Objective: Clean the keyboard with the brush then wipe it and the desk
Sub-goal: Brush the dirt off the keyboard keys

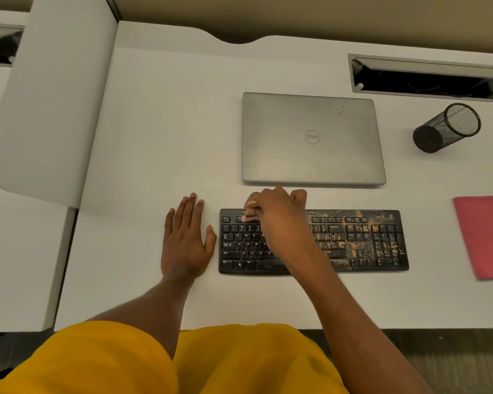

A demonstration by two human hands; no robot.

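A black keyboard (359,243) lies on the white desk (160,132) in front of me. Its right half is covered in tan dust; its left half looks clean. My right hand (279,217) grips a small brush (249,213), whose pale bristles touch the top key row at the left. The brush handle is mostly hidden in my fingers. My left hand (185,240) lies flat on the desk just left of the keyboard, fingers straight. A folded pink cloth (484,237) lies at the right edge of the desk.
A closed grey laptop (312,137) sits just behind the keyboard. A black mesh pen cup (447,127) lies tipped at the back right, below an open cable tray (427,78). A white divider panel (49,95) bounds the desk on the left.
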